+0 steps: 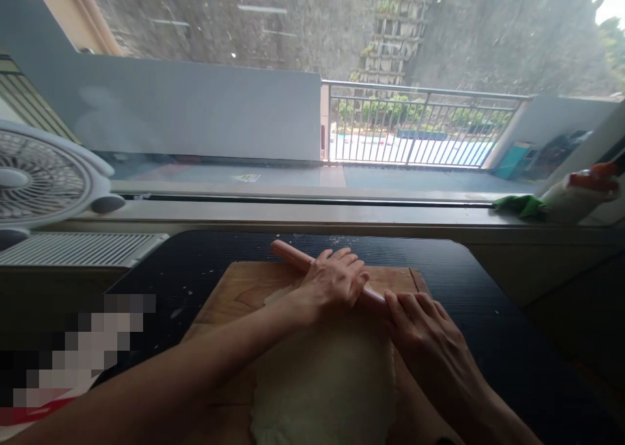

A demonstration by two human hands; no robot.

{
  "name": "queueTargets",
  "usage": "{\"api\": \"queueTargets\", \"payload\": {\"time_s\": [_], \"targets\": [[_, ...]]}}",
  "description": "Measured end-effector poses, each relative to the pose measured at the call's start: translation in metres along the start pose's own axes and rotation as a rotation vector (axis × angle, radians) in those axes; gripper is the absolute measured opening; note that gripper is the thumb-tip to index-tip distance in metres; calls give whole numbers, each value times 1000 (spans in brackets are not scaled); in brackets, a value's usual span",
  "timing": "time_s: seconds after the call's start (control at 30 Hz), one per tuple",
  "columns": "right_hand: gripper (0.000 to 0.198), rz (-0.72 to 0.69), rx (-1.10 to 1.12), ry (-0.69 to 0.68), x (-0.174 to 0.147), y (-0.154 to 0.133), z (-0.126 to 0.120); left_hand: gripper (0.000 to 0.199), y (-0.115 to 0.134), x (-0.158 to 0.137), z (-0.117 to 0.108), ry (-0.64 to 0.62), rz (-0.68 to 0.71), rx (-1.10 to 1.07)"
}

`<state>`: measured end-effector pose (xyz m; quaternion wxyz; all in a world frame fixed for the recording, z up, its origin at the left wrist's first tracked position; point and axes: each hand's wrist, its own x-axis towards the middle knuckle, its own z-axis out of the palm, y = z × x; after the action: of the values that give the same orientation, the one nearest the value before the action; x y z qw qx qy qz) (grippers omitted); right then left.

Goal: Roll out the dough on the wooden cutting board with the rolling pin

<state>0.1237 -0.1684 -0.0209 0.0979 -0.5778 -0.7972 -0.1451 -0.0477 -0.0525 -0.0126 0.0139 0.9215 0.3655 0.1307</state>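
A pink rolling pin [293,255] lies at a slant across the far part of a sheet of pale, rolled-out dough [325,380]. My left hand [336,277] curves over the pin's middle, palm down, its fingers reaching past the far side. Around the pin's nearer right end my right hand [424,324] is closed, hiding that end. The dough is thin with an uneven edge and runs toward me out of the bottom of the view. Beneath it is a wooden board [215,305], partly covered by my forearms.
The board sits on a black table [493,341] with pale crumbs near its far edge. Behind it run a sill and window. A white fan [46,175] stands at left, a spray bottle [581,194] and green cloth [520,205] at right. Something blurred out lies lower left.
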Motion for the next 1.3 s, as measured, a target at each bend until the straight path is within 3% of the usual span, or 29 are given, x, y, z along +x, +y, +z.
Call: {"api": "queueTargets", "payload": {"time_s": [0.1, 0.2, 0.4, 0.53, 0.83, 0.9, 1.13, 1.3], "targets": [[37, -58, 48, 20, -14, -7, -5, 45, 2, -40, -11, 4, 40, 4], [36, -108, 81, 13, -21, -9, -9, 45, -10, -55, -19, -38, 61, 3], [14, 41, 102, -38, 11, 5, -10, 40, -51, -8, -8, -46, -95, 94], [13, 76, 90, -59, 28, 10, -10, 39, -47, 8, -3, -3, -115, 105], [27, -53, 94, 61, -20, -8, -5, 43, -26, -72, -13, 56, -46, 14], [23, -43, 91, 57, -16, -7, -5, 45, -28, -67, -11, 32, -47, 20], [14, 1, 90, 3, 9, -13, -10, 50, -40, -5, -3, -14, -141, 33], [35, -126, 72, 209, -17, -55, -9, 51, -42, -28, -11, -91, -81, 45]]}}
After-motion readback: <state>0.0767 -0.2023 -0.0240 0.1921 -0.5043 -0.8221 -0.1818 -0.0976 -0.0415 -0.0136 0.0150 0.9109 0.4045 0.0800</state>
